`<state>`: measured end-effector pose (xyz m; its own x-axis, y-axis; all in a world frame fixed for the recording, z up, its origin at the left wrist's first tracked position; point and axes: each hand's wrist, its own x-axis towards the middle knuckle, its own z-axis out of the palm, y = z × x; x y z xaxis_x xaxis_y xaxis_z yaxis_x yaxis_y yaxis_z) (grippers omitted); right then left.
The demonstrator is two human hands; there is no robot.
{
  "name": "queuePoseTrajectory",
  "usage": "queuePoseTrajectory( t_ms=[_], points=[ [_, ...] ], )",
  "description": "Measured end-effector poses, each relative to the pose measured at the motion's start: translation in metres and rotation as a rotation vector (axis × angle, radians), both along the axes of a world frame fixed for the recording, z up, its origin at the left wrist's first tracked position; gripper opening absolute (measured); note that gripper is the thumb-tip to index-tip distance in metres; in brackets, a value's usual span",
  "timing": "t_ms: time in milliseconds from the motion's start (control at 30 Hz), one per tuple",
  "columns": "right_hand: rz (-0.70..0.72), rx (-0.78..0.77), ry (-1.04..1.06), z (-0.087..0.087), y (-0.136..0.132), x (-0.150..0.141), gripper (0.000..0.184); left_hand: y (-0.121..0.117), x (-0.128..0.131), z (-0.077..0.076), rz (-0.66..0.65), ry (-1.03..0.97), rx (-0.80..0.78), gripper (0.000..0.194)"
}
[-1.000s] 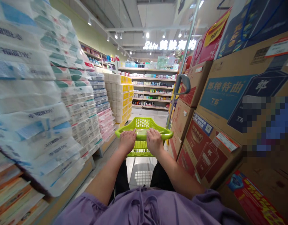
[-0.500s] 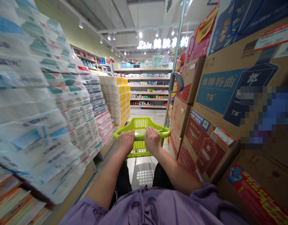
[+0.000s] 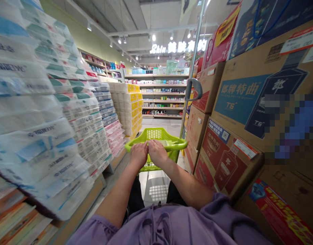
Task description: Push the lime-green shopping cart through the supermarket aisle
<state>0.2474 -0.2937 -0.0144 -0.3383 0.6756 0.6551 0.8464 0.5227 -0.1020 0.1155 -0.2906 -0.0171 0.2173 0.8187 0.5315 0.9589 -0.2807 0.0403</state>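
A lime-green plastic shopping cart (image 3: 176,147) stands in front of me, its mesh basket showing above and below the handle. My left hand (image 3: 139,156) is closed over the handle bar, left of its middle. Right beside it, almost touching, my right hand (image 3: 157,153) also wraps the bar. The fingertips of both hands curl out of sight over the far side. Behind the hands, most of the basket's inside is hidden, so I cannot tell what lies in it.
Wrapped tissue packs (image 3: 49,146) are piled high at the left. Liquor cartons (image 3: 238,92) rise close on the right, with a grey door handle (image 3: 193,89) on a metal-edged panel beside them. Yellow-and-white paper packs (image 3: 125,105) stand farther ahead, before stocked shelves (image 3: 163,85).
My right hand has slid left along the handle, closing the gap to my left hand. The surroundings have shifted very slightly in view.
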Motion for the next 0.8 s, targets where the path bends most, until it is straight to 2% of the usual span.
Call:
queuePoseTrajectory(
  t_ms=[67,167,367,467,633,800],
  points=[
    [0.008,0.004,0.029,0.000,0.000,0.002,0.033,-0.001,-0.001,-0.001,-0.007,-0.004,0.017,0.045],
    [-0.040,0.000,0.084,0.001,0.000,0.022,0.028,-0.003,-0.003,-0.002,-0.012,-0.013,0.048,0.046],
    [-0.337,-0.061,0.051,-0.001,-0.006,0.081,0.025,-0.007,-0.003,0.002,0.012,-0.014,0.018,0.048],
    [-0.422,-0.010,0.048,-0.005,-0.008,0.095,0.029,-0.007,0.000,0.003,0.013,-0.017,0.002,0.047],
    [-0.406,0.013,0.163,-0.010,-0.004,0.078,0.029,-0.004,0.004,0.003,0.024,-0.004,0.001,0.046],
    [-0.235,0.056,0.158,-0.011,-0.002,0.030,0.036,-0.003,0.005,0.004,0.019,0.018,-0.016,0.045]
  ],
)
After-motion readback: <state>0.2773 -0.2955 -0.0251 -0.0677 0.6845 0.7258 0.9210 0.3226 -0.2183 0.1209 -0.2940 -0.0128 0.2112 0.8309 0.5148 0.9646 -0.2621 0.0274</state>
